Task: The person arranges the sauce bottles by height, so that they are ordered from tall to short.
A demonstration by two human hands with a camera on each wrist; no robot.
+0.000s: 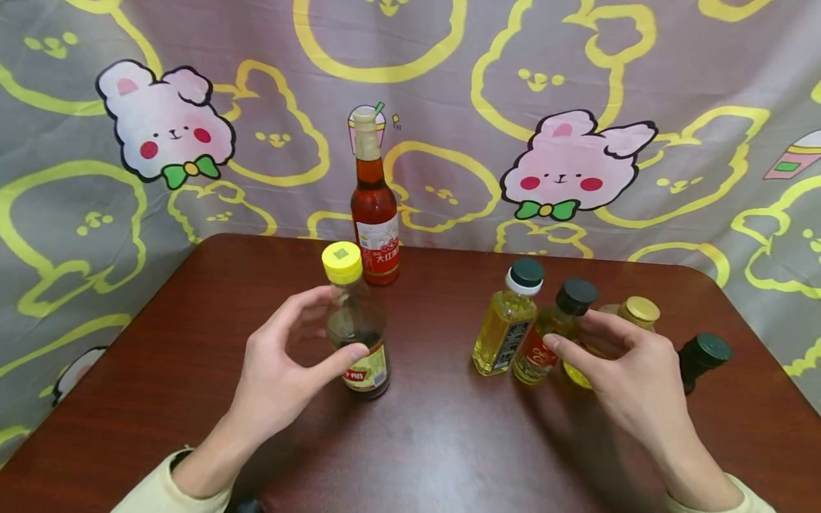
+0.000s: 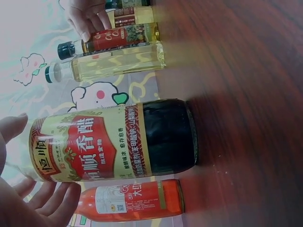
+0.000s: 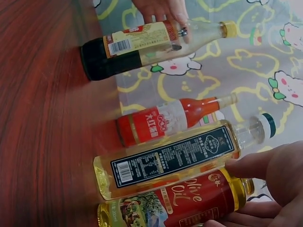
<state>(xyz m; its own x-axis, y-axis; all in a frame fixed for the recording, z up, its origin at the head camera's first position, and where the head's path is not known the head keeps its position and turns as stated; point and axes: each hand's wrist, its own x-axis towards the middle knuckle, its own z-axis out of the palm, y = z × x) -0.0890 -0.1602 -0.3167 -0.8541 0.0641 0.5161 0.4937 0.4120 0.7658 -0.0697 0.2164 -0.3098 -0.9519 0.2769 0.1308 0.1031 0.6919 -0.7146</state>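
On the left side of the table stands a vinegar bottle [image 1: 368, 370] with a yellow cap and dark liquid low inside. My left hand [image 1: 282, 363] holds it about the upper body, thumb on the front and fingers on the far side. Its cream and red label [image 2: 90, 146] faces the left wrist camera. On the right, my right hand [image 1: 635, 363] grips an olive oil bottle [image 3: 184, 203] with a red label and black cap, thumb near its shoulder. Right beside it stands a squarish bottle of yellow oil [image 1: 503, 335] with a dark green cap.
A tall bottle of red liquid [image 1: 378, 235] stands at the back of the dark wooden table [image 1: 423, 442]. Partly behind my right hand are a gold-capped bottle [image 1: 640, 311] and a green-capped bottle [image 1: 705, 350]. A cartoon-printed cloth [image 1: 442, 128] hangs behind the table.
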